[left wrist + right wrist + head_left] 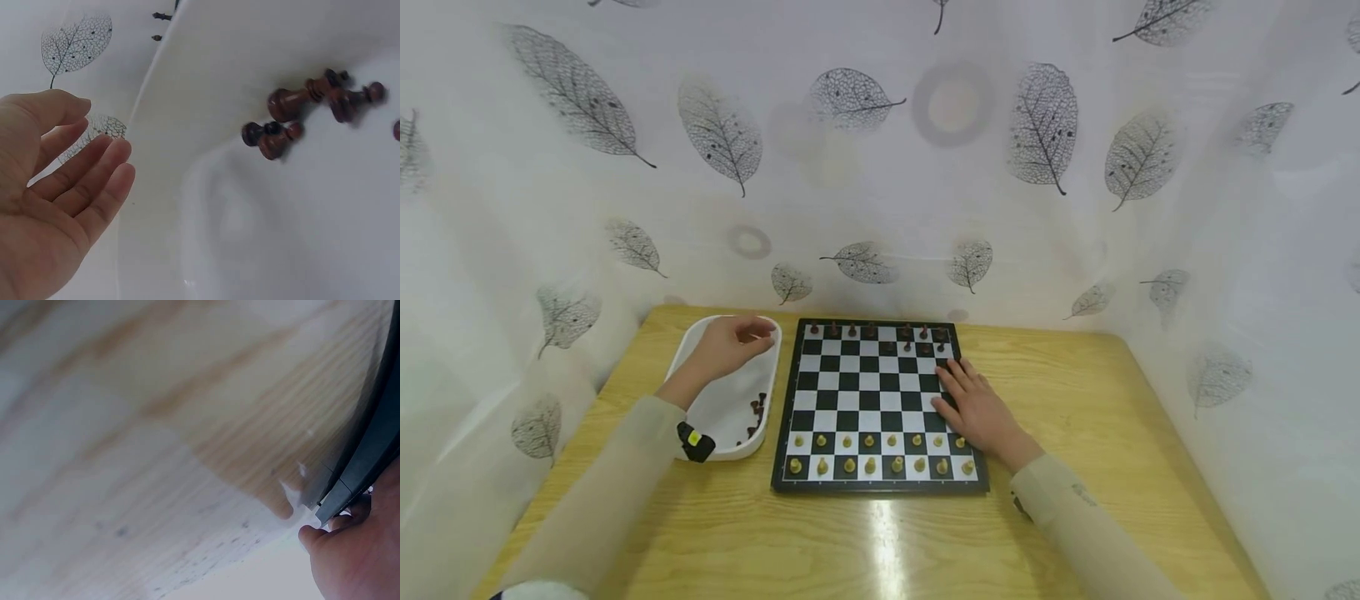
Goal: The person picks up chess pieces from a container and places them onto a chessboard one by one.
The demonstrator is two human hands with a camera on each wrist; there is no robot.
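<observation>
My left hand (730, 346) hovers over the far part of a white plastic tub (778, 354), its fingers loosely bent. In the left wrist view nothing shows between the thumb and fingers of that hand (69, 181). Several dark brown chess pieces (287, 103) lie on their sides in the tub, apart from the hand. On the right edge of a black-and-white chessboard (869, 382) rests my right hand (981, 410), fingers spread over the border squares. The right wrist view shows that hand (359, 556) against the board's dark side (369, 437).
Dark pieces (871, 331) stand along the board's far row, with several more in front at the right. Two rows of gold pieces (870, 465) fill the near side. The wooden table (1060, 392) meets a leaf-patterned curtain (880, 192) at the back and sides.
</observation>
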